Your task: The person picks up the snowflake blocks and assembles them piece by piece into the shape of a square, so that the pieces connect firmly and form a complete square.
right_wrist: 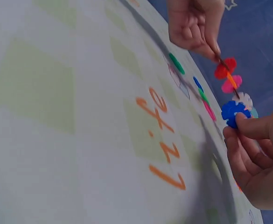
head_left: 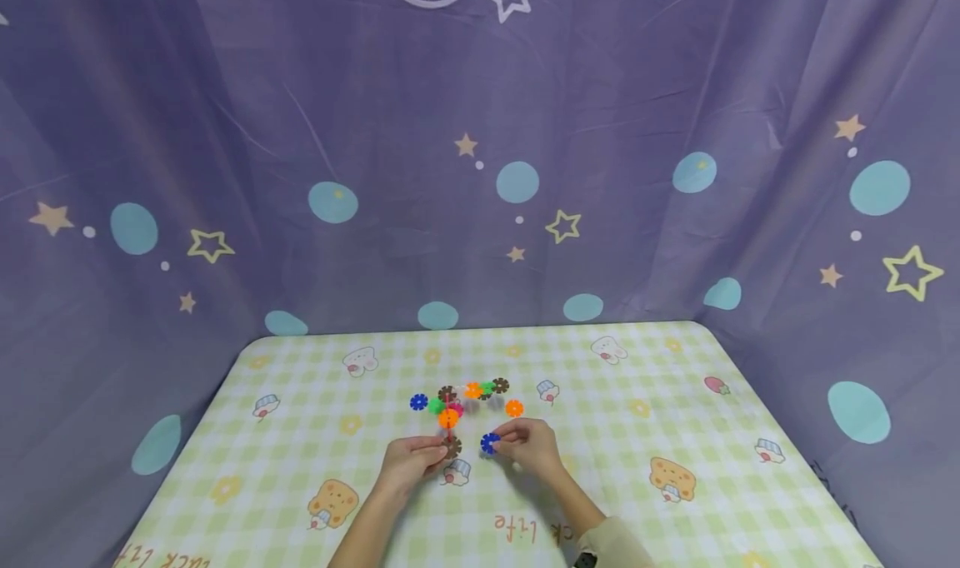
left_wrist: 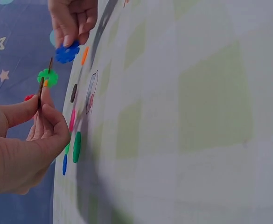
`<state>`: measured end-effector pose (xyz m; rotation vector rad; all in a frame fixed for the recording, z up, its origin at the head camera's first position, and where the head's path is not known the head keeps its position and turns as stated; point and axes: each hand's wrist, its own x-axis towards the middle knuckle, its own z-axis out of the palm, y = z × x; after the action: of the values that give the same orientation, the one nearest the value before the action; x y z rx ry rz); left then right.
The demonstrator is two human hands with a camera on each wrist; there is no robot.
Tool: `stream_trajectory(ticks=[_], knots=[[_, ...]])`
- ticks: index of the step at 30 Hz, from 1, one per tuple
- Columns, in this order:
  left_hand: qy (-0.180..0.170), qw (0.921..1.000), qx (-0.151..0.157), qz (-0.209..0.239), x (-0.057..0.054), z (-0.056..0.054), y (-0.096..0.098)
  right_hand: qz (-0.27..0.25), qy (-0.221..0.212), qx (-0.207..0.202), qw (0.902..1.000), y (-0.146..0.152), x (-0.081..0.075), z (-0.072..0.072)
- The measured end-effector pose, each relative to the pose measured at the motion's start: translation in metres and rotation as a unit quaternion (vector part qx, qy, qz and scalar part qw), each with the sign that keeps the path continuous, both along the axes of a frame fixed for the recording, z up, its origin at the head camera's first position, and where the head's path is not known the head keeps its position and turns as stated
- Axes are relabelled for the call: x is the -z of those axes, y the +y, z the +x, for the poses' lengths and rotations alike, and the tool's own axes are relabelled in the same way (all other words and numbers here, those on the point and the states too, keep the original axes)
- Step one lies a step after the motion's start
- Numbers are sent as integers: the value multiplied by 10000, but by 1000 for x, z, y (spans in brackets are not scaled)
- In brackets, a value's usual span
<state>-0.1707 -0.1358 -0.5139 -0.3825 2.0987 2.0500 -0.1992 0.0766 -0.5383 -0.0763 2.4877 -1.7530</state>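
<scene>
Between left thumb and fingers, my left hand (head_left: 407, 465) pinches a notched brown disc (head_left: 453, 448) at the near end of a joined row of snowflake discs. Red (right_wrist: 225, 68), pink (right_wrist: 232, 84) and white (right_wrist: 243, 100) discs show along that row in the right wrist view, and a green disc (left_wrist: 47, 77) in the left wrist view. My right hand (head_left: 532, 445) holds a blue snowflake disc (head_left: 490, 444) by its edge, thumb on its face. In the head view, the blue disc is a short gap to the right of the brown one.
Loose discs lie on the checked tablecloth (head_left: 300, 435) beyond the hands, among them a blue one (head_left: 418, 401) at the left and an orange one (head_left: 514, 407) at the right. A purple curtain (head_left: 420, 243) hangs behind the table's far edge.
</scene>
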Motion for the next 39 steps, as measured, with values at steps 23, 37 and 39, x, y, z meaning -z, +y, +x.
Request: stream_trajectory(ticks=[23, 37, 39], knots=[[38, 9989, 158, -441, -9, 5, 8, -738, 679, -444, 9940, -16, -3, 9], [404, 9983, -270, -323, -14, 7, 14, -651, 1320, -376, 9884, -23, -9, 9], [434, 9981, -314, -308, -14, 7, 15, -660, 1396, -357, 9874, -23, -9, 10]])
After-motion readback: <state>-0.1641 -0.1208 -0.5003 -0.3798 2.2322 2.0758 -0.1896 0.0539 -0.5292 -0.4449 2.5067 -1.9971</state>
